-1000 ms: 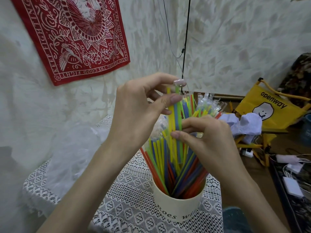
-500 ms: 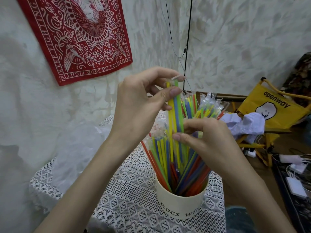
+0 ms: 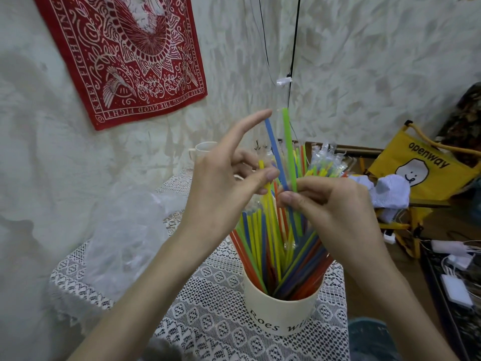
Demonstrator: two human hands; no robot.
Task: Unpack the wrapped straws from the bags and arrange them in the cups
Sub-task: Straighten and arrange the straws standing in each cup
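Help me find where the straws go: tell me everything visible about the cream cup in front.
The cream cup stands upright on the lace tablecloth, near the table's front edge. It looks smooth and round, with dark lettering, partly cut off, on its side. Wrapped straws in orange, yellow, green and blue fill it, fanning outward. Neither hand touches it.

Cream cup [image 3: 281,315] — rainbow straws [image 3: 263,246]; red patterned wall cloth [image 3: 130,56] — yellow bag [image 3: 421,170].
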